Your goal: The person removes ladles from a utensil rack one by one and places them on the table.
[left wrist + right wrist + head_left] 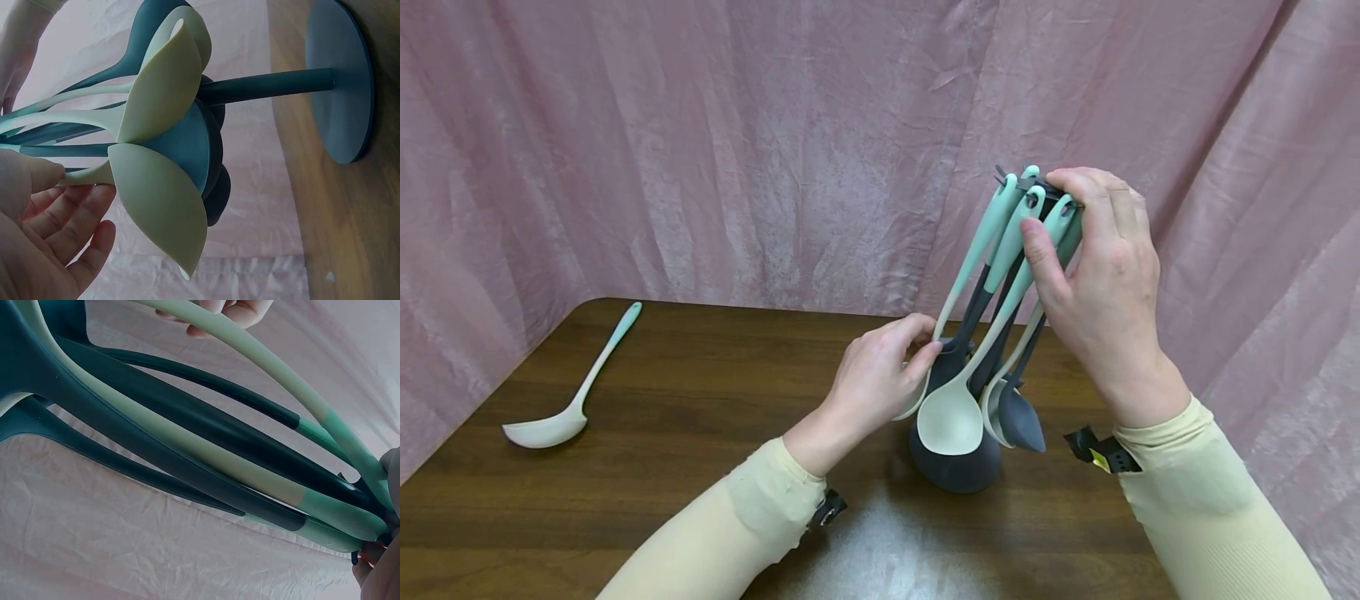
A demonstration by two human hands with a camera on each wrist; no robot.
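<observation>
A dark utensil stand (955, 471) on a round base holds several hanging utensils with mint-green handles. My left hand (880, 367) pinches the neck of a cream ladle (159, 200) on the stand's left side, thumb and fingers close above its bowl. Up at the hook ring, my right hand (1105, 258) grips the stand's top, with fingers over it and the thumb by the handles. Another cream ladle (951, 421) hangs at the front, and a dark grey utensil (1021, 421) hangs at the right. In the right wrist view, cream and dark shafts run toward the hook ring.
A cream ladle-like utensil (546, 429) with a mint handle lies on the brown wooden table (737, 375) at the far left. A pink curtain (850, 150) hangs behind the table and along its sides.
</observation>
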